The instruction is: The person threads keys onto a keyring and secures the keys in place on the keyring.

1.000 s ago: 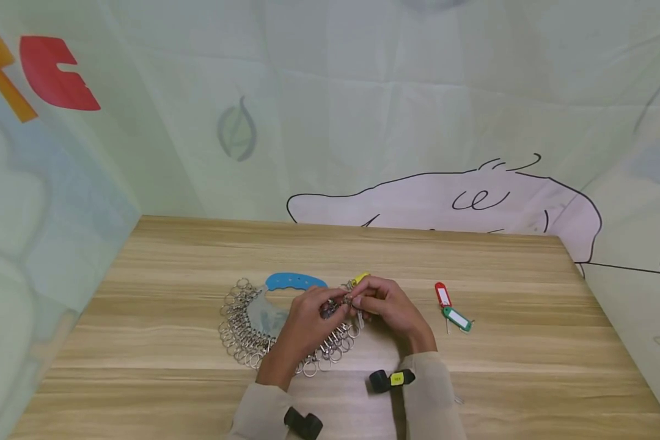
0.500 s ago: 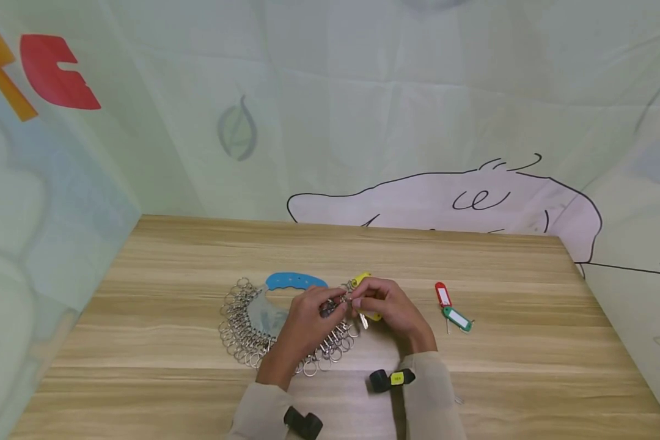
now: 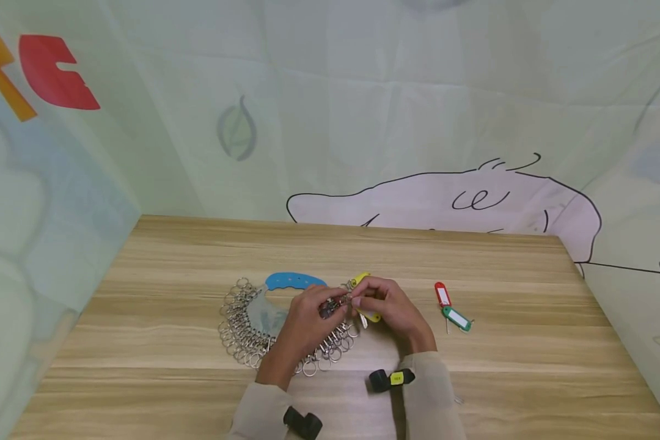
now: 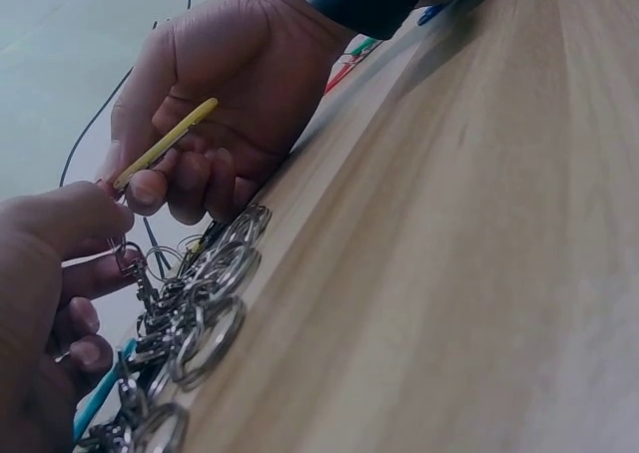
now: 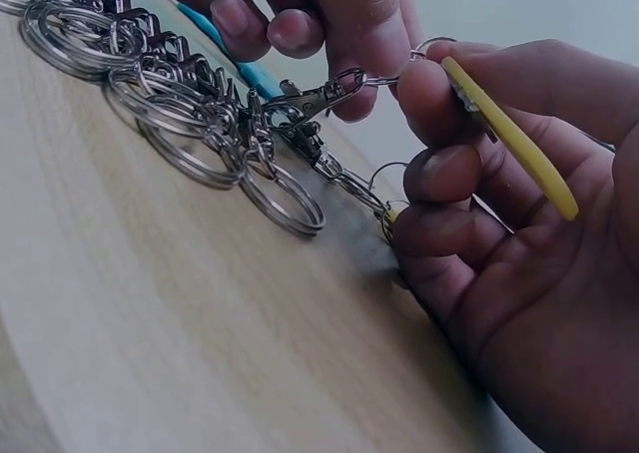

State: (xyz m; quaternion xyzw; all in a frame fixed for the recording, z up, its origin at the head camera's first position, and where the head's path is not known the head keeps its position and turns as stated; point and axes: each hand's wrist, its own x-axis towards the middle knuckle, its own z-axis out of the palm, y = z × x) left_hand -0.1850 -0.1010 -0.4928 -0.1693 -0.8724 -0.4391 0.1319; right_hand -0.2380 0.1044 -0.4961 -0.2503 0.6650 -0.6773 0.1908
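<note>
Close to the table's middle, my left hand pinches a metal split ring that hangs from a small swivel clasp. Facing it, my right hand pinches a yellow key tag right at that ring. A silver key hangs below the right fingers. Under the left hand lies a clear fan-shaped key holder with a blue handle, its curved edge lined with clasps and rings. Another yellow tag shows just behind the right hand. Fingertips partly hide the ring.
To the right lie a red key tag and a green key tag, with keys by them. A small metal piece sits beside the right sleeve. The wooden table ends at a printed cloth backdrop.
Over the last second the yellow tag and key in my right hand have turned into view below the fingers. Both hands stay in place with only small finger shifts.
</note>
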